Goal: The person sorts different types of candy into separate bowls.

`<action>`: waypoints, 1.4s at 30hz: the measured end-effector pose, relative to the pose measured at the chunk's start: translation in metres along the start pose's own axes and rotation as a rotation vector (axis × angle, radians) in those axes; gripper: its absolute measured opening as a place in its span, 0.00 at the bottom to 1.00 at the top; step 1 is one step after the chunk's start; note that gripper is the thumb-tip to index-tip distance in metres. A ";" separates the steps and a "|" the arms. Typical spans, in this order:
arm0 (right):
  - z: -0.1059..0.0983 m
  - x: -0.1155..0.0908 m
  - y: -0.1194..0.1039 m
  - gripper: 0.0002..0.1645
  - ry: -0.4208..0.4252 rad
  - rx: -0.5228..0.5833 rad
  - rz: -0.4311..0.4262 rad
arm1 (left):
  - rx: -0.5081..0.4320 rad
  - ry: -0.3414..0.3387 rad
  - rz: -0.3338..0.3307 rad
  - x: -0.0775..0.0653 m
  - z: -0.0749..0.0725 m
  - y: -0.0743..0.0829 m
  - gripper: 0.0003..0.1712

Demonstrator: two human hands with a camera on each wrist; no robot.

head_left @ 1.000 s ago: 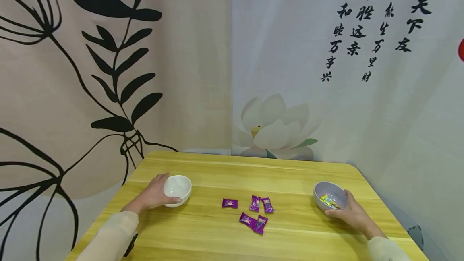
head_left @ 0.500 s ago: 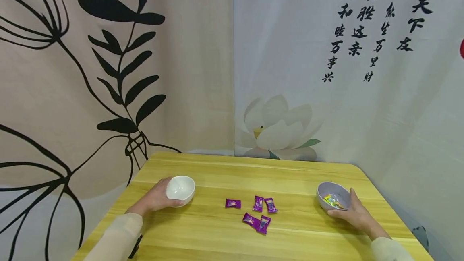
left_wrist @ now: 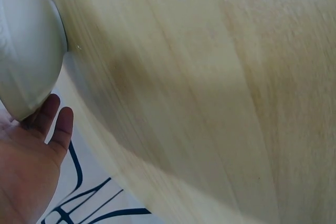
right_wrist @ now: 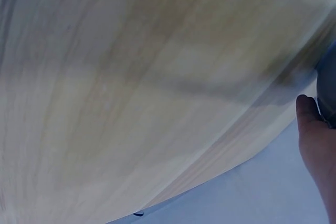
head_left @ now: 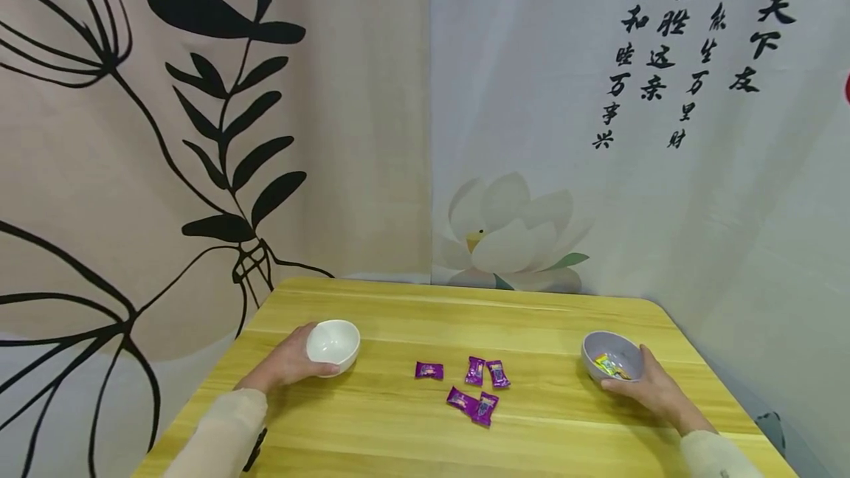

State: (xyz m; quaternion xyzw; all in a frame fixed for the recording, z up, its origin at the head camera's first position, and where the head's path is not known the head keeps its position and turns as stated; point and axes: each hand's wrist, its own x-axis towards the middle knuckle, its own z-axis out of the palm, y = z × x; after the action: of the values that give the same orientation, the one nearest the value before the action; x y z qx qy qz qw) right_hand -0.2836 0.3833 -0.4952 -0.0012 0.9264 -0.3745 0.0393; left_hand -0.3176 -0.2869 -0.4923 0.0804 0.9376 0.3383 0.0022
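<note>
1. Five purple-wrapped candies (head_left: 429, 371) lie loosely grouped on the wooden table (head_left: 372, 445), about midway between its left and right edges; both hands could probably reach them.
2. Toward the left edge, the left hand (head_left: 290, 361) grasps the white bowl (head_left: 333, 345), thumb on its near side.
3. Toward the right edge, the right hand (head_left: 654, 389) grasps the lavender bowl (head_left: 626, 350), which contains yellow-green wrapped candy (head_left: 611, 367), count unclear. Gripping from outside likely steadies each bowl without covering its mouth.
4. Only the head view shows candies; the left wrist view adds the white bowl's foot, the right wrist view merely a dark bowl edge.
</note>
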 end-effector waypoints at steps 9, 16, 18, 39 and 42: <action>0.001 0.000 0.000 0.74 0.030 -0.016 -0.001 | -0.014 -0.005 0.007 0.001 0.000 -0.001 0.67; 0.001 0.001 -0.002 0.74 0.032 0.016 -0.011 | -0.004 -0.012 -0.011 -0.001 -0.002 0.000 0.68; 0.002 0.001 -0.004 0.74 0.034 0.013 -0.011 | -0.002 -0.014 -0.012 -0.001 -0.002 0.001 0.68; -0.001 0.000 -0.001 0.74 0.033 -0.005 -0.020 | 0.037 -0.029 -0.050 0.005 -0.001 0.003 0.69; 0.000 0.000 -0.001 0.74 0.019 0.015 -0.010 | 0.039 -0.029 -0.048 0.004 -0.002 0.003 0.68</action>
State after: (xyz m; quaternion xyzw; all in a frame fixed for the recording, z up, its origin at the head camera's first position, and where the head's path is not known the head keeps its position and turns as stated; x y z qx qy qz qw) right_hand -0.2838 0.3825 -0.4943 -0.0019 0.9239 -0.3816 0.0289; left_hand -0.3211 -0.2852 -0.4886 0.0627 0.9455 0.3188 0.0227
